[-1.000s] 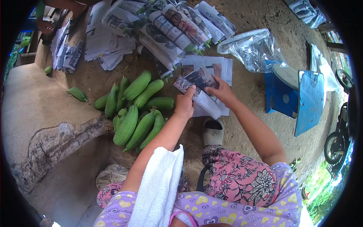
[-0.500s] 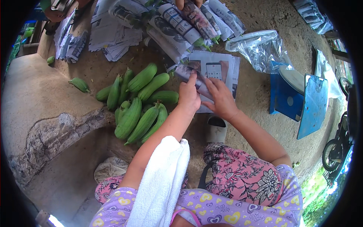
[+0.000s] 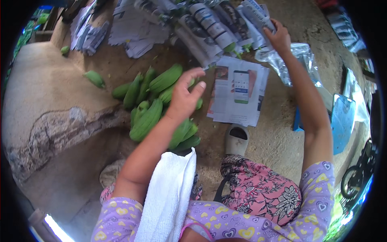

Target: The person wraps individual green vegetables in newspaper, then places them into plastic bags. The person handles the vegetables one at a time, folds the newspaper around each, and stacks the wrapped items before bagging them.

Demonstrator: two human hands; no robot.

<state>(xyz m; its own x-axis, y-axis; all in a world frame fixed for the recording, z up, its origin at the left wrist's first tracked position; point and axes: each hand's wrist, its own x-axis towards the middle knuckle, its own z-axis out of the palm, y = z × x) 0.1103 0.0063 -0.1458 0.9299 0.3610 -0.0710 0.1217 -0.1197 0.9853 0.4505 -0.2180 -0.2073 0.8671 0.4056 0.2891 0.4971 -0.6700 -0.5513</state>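
My right hand (image 3: pixel 279 37) reaches to the right end of a pile of newspaper-wrapped gourds (image 3: pixel 213 26), its fingers round a newspaper-wrapped gourd (image 3: pixel 257 17). Green tips stick out of several of the rolls. Over the heap of green sponge gourds (image 3: pixel 146 121) hovers my left hand (image 3: pixel 184 96), fingers stretched and thumb apart, with nothing in it. It hides part of the heap. Just right of that hand, a flat stack of newspaper sheets (image 3: pixel 225 109) lies on the ground, a picture of a phone on top.
Loose newspaper stacks (image 3: pixel 139 30) lie at the back left. A clear plastic bag (image 3: pixel 310 60) and a blue scale (image 3: pixel 342 121) are on the right. One gourd (image 3: pixel 94 78) rests apart near the raised concrete edge (image 3: pixel 52 97). A white towel (image 3: pixel 167 197) hangs before me.
The newspaper roll both hands held over the sheets has left that spot. My right hand has moved up and right to the pile; my left hand has let go and drawn back left.
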